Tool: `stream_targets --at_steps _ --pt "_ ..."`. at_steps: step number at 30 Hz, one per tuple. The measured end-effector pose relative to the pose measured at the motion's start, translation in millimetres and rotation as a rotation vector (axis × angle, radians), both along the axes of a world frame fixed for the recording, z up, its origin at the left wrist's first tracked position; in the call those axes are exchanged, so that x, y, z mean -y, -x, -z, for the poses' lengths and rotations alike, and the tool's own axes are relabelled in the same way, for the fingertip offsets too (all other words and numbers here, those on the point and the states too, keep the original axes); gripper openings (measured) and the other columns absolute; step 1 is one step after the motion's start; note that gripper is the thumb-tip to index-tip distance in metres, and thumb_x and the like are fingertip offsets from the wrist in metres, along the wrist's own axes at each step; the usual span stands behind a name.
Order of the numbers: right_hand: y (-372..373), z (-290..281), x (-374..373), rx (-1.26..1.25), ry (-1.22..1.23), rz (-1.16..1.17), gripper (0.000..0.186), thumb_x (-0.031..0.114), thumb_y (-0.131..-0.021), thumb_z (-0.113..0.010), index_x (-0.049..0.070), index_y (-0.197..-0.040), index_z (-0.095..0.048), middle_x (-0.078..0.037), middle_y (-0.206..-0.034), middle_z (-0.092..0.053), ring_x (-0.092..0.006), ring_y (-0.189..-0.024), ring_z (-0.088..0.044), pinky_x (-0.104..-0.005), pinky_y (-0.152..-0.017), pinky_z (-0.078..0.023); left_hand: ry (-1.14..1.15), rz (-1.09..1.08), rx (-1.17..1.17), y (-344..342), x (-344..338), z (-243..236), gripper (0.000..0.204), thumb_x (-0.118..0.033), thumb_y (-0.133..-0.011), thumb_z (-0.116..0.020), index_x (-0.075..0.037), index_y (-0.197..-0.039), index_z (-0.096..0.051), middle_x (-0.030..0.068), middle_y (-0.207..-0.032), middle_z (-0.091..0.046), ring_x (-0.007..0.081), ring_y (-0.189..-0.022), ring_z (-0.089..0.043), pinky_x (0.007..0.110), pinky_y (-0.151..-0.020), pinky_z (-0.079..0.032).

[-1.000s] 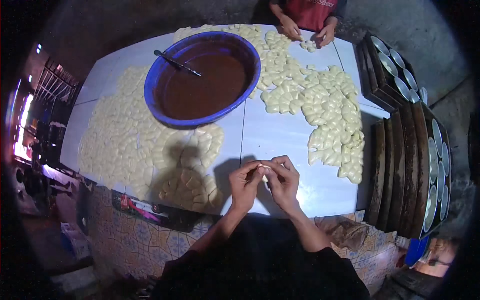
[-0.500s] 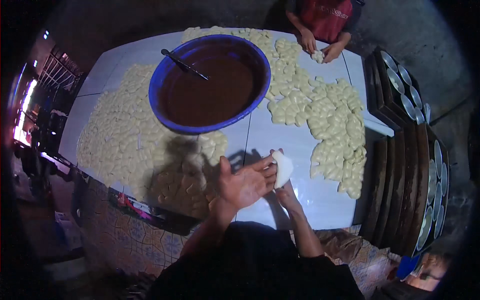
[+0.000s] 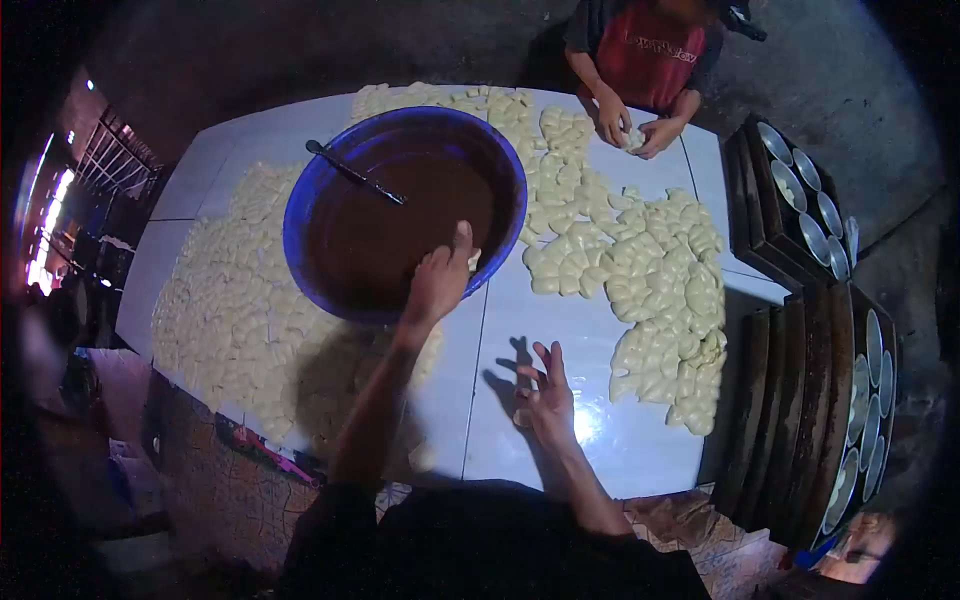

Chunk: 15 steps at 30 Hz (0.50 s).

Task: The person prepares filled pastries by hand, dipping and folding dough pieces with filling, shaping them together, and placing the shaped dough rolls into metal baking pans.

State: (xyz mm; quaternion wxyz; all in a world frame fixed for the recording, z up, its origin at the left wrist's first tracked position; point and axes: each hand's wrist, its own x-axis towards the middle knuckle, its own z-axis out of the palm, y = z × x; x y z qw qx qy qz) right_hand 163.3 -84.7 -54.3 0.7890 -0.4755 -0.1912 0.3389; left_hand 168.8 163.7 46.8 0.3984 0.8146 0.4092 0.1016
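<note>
My left hand (image 3: pixel 440 278) is over the near right rim of a blue basin (image 3: pixel 292 240) filled with brown paste (image 3: pixel 370 235). Its fingers are curled, and a bit of pale dough (image 3: pixel 474 260) shows beside them; most of that piece is hidden under the hand. A dark-handled utensil (image 3: pixel 355 172) leans into the paste from the far left rim. Just above the white tabletop, to the right of the basin, my right hand (image 3: pixel 548 398) is open with its fingers spread and nothing in them.
Flattened pale dough pieces cover the table's left side (image 3: pixel 225 300) and right side (image 3: pixel 665 285). Across the table a co-worker (image 3: pixel 640 60) handles a piece of dough (image 3: pixel 632 140). Dark trays with round metal tins (image 3: pixel 800 195) stand stacked at the right, with more trays (image 3: pixel 800 400) nearer.
My left hand has moved up and over the basin, with dough now beside its fingers. The right hand has let go of the white dough and opened. The view has shifted slightly.
</note>
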Motion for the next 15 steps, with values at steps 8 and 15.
stream_targets --at_steps 8,15 --pt "-1 -24 -15 -0.536 -0.03 -0.056 0.027 0.017 -0.093 -0.058 -0.003 -0.11 -0.056 -0.007 -0.086 -0.06 -0.016 -0.073 -0.06 -0.0237 -0.069 -0.051 1.015 -0.114 0.725 79 116 9 0.062 -0.043 -0.1 -0.032 0.01 -0.13 -0.045 0.019 -0.128 -0.053 0.0234 -0.117 -0.052 0.039 -0.102 -0.038" --pt "24 -40 11 0.896 0.405 0.247 0.028 -0.003 -0.081 -0.056 -0.001 -0.108 -0.064 -0.011 -0.11 -0.052 -0.0183 -0.088 -0.051 -0.0294 -0.075 -0.045 0.403 0.125 0.529 113 162 5 0.052 0.007 -0.084 -0.053 0.005 -0.136 -0.042 0.0099 -0.112 -0.05 0.0152 -0.097 -0.058 0.026 -0.082 -0.049"
